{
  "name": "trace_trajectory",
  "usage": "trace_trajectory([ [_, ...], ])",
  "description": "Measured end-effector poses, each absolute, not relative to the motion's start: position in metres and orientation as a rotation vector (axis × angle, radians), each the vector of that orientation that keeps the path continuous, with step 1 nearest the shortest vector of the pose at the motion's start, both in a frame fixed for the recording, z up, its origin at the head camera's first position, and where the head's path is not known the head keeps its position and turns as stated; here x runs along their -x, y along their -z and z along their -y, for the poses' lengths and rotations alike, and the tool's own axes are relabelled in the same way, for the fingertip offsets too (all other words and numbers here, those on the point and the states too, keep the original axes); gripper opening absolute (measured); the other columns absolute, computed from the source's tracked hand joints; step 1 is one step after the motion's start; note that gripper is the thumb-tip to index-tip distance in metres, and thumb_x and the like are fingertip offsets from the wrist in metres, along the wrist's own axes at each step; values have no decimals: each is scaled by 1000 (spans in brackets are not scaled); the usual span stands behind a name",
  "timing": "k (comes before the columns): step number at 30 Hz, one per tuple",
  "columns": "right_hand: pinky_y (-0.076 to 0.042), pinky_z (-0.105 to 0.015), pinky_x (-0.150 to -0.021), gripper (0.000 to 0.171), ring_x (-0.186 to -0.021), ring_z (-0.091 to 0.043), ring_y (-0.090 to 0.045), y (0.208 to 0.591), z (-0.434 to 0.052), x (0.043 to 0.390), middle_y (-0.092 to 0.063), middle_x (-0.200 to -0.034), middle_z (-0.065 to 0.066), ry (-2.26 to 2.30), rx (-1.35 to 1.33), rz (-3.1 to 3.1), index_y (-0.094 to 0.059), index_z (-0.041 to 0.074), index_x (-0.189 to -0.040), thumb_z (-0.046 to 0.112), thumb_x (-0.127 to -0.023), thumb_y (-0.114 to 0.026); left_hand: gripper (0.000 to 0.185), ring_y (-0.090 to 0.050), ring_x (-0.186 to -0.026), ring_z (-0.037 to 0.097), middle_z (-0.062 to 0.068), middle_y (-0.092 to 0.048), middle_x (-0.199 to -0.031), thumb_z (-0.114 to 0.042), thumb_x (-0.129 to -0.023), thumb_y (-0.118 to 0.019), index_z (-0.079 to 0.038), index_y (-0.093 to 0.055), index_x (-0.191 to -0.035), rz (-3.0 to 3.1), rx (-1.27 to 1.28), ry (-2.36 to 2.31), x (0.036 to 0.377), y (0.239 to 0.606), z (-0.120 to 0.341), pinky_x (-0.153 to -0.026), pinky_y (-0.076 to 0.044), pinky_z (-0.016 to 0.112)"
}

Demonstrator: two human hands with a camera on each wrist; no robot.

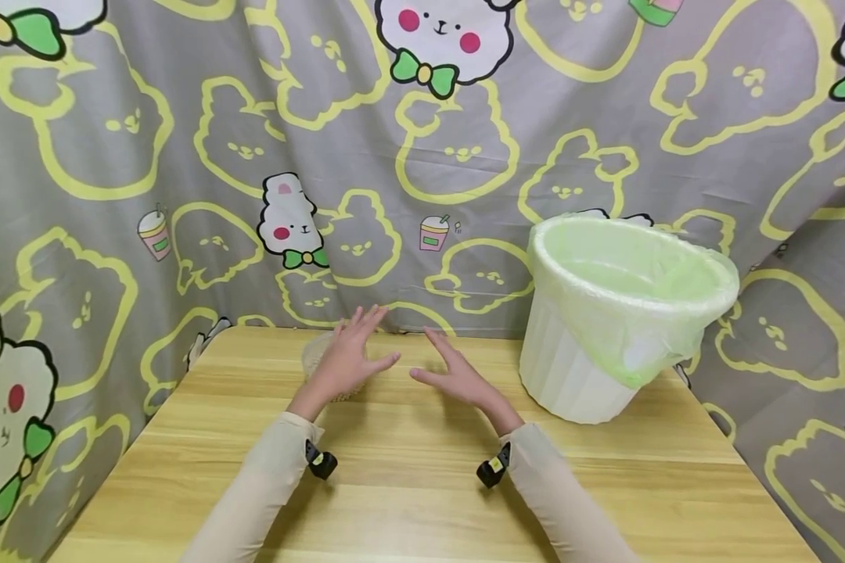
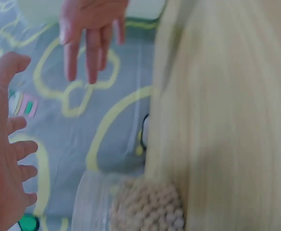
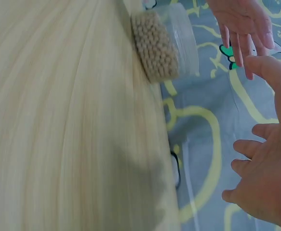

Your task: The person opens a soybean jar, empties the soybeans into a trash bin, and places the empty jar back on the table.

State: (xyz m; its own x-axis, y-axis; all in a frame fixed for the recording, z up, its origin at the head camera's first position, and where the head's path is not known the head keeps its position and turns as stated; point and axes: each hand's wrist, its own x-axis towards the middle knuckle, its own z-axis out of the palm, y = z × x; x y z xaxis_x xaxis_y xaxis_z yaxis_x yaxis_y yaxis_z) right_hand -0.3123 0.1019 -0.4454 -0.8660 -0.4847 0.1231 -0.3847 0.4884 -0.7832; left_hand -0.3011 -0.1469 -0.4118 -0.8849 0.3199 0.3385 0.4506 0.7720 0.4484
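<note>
A clear jar [image 3: 155, 45] part-filled with small round beige balls stands on the wooden table. In the head view most of the jar [image 1: 314, 352] is hidden behind my left hand [image 1: 345, 360]. That hand hovers over the table with its fingers spread, holding nothing; in the left wrist view the jar [image 2: 130, 204] stands apart from its fingertips. My right hand [image 1: 458, 378] faces it across a gap, fingers extended and thumb out, also holding nothing. Whether the jar has a lid cannot be made out.
A white ribbed bin [image 1: 570, 360] lined with a pale green bag [image 1: 627, 293] stands at the table's right rear. The wooden table [image 1: 394, 500] ends at a patterned grey curtain [image 1: 366, 156] behind. Each wrist carries a small black camera [image 1: 321, 461].
</note>
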Motion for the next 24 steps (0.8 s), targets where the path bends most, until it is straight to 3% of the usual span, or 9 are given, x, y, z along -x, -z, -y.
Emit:
trace_trajectory([
  [3,-18,-63,-124,92,-159,-29,-14,447,-87,315,-17,-171,-2,1454,729,-2517,-13,31,-165,47,-94,-70,94,-7,-159,38,9,-17,-171,-54,-91,-70,-22,-22,-164,2720,516,896,303,412,164,-125,-3,67],
  [8,-18,-60,-126,92,-158,-27,-20,452,-65,323,-24,-170,-4,1616,701,-2385,-18,25,-164,37,-93,-74,107,5,-159,38,6,1,-173,-49,-86,-78,-30,-8,-165,2697,404,1192,308,420,195,-120,-6,74],
  [15,-24,-55,-126,91,-156,-37,-24,461,-43,337,-23,-169,-18,1734,679,-2148,-17,18,-165,22,-94,-74,122,1,-157,45,8,10,-173,-41,-83,-84,-42,9,-162,2655,316,1609,311,435,233,-118,-13,76],
  [20,-25,-53,-125,96,-155,-41,-24,464,-28,342,-21,-168,-22,1758,661,-2055,-13,12,-165,13,-92,-76,129,8,-157,45,13,16,-171,-29,-82,-86,-37,16,-161,2664,316,1762,311,447,255,-120,-7,74],
  [24,-28,-51,-125,97,-153,-42,-28,469,-15,345,-24,-166,-23,1802,615,-2004,-15,8,-164,6,-89,-76,135,6,-157,44,20,12,-170,-21,-79,-88,-26,19,-162,2678,357,1831,314,459,265,-124,-5,66],
])
